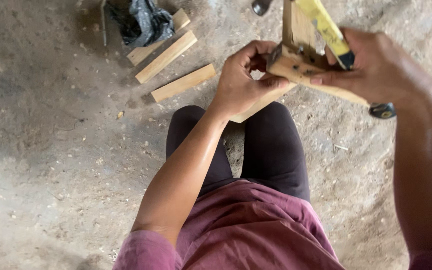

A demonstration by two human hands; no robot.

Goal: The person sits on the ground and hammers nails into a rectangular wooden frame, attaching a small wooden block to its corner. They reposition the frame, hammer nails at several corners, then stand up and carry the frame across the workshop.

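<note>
My left hand (pixel 243 80) has its fingers curled against the end of a joined wooden piece (pixel 301 62), touching its corner. My right hand (pixel 381 67) grips a tool with a yellow and black handle (pixel 328 30) and also presses on the same wooden piece from the right. The tool's dark end (pixel 382 110) sticks out below my right hand. An upright wooden strip (pixel 292 22) rises from the joint. Another plank (pixel 261 102) lies on my knees under the left hand.
Three short wooden strips (pixel 168 56) lie on the dusty concrete floor at upper left, next to a crumpled black plastic bag (pixel 141 20). My legs in dark trousers (pixel 276 145) and a maroon shirt fill the lower middle. A dark object (pixel 261 6) sits at the top edge.
</note>
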